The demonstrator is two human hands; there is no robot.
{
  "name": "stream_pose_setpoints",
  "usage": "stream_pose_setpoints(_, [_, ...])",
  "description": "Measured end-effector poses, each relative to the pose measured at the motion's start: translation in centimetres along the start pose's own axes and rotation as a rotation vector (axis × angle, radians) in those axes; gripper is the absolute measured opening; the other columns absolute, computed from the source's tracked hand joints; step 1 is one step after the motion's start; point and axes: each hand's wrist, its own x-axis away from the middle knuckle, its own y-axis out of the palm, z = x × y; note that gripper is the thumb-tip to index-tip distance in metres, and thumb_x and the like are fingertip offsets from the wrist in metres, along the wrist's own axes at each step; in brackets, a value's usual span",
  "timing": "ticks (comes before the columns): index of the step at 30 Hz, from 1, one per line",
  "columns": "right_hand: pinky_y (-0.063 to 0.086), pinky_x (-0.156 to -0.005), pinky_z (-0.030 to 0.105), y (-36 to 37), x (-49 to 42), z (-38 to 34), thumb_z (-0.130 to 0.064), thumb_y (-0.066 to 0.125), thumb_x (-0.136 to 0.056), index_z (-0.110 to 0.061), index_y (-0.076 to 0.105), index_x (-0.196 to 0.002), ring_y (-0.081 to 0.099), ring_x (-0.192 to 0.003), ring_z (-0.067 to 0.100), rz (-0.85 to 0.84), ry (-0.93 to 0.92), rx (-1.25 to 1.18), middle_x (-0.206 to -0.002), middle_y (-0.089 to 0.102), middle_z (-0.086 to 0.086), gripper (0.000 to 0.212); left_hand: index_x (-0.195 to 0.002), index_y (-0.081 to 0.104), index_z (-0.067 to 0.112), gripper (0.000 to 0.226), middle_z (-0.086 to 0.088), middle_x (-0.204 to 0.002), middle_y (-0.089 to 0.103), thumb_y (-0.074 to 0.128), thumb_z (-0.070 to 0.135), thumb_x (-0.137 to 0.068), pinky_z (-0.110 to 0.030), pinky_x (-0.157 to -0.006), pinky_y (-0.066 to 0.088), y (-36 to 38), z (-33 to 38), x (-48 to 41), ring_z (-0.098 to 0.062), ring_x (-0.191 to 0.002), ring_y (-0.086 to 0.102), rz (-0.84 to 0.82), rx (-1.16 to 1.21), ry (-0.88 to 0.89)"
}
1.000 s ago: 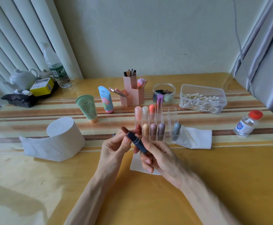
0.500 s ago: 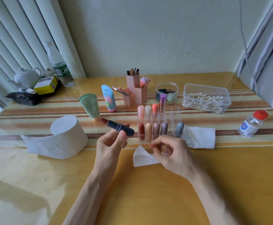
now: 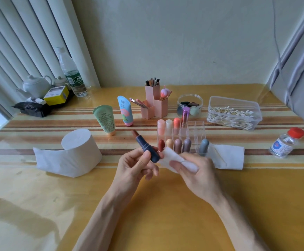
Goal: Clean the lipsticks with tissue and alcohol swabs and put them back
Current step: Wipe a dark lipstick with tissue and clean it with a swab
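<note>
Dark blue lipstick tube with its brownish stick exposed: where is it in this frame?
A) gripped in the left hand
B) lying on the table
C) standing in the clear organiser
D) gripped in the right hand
A: the left hand grips the dark blue lipstick tube with its stick end tilted up and away, while the right hand holds a white tissue sheet by its base.
</note>
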Motion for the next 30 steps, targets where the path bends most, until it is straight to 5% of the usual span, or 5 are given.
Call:
stream_pose_setpoints(5, [0.049,-0.062,0.011,-0.1,0.0,-0.5,-0.018,0.082,-0.090,-0.013,0.080,-0.093,0.071,-0.072,0.002,0.263,0.043,-0.195,-0.081,0.076,-0.011,0.006,-0.116,0.071,0.001,0.053,-0.008,-0.091,0.064,0.070,0.049,-0.094,-0.021,-0.055,0.039,0.2,-0.2,0.2,-0.012,-0.061,0.045,-0.171,0.036,-0.077])
stream_pose_setpoints(11, [0.057,-0.096,0.040,0.1,-0.4,-0.3,-0.022,0.089,-0.082,-0.022,0.076,-0.088,0.075,-0.104,0.019,0.269,-0.056,-0.319,-0.100,0.079,-0.009,0.013,-0.109,0.074,0.008,0.046,0.002,-0.073,0.060,0.065,0.052,-0.097,-0.016,-0.059,0.038,0.7,-0.7,0.3,-0.010,-0.060,0.044,-0.264,-0.071,-0.094])
stream_pose_setpoints(19, [0.061,-0.078,0.044,0.9,-0.2,-0.6,-0.004,0.079,-0.090,-0.005,0.077,-0.090,0.075,-0.082,0.025,0.094,-0.055,-0.392,-0.088,0.076,0.004,0.003,-0.106,0.052,-0.016,0.068,-0.011,-0.089,0.070,0.071,0.049,-0.094,-0.018,-0.060,0.039,0.6,-1.0,0.0,-0.014,-0.059,0.047,-0.233,-0.092,-0.087])
stream_pose_setpoints(24, [0.044,-0.115,0.049,0.2,0.1,-0.8,-0.029,0.059,-0.101,-0.014,0.083,-0.110,0.065,-0.129,0.026,0.030,0.161,-0.659,-0.117,0.079,0.007,0.030,-0.102,0.069,0.005,0.044,-0.008,-0.092,0.068,0.071,0.048,-0.095,-0.019,-0.059,0.040,0.9,-0.7,0.1,-0.012,-0.062,0.040,-0.235,-0.034,-0.112])
stream_pose_setpoints(30, [0.057,-0.081,0.023,0.2,-0.4,-1.3,-0.009,0.079,-0.077,-0.007,0.082,-0.098,0.076,-0.086,0.016,0.015,0.251,-0.821,-0.098,0.080,0.009,0.022,-0.103,0.071,0.002,0.039,-0.007,-0.093,0.064,0.058,0.039,-0.104,-0.023,-0.059,0.040,1.3,-0.5,0.3,-0.014,-0.066,0.038,-0.297,-0.033,-0.138])
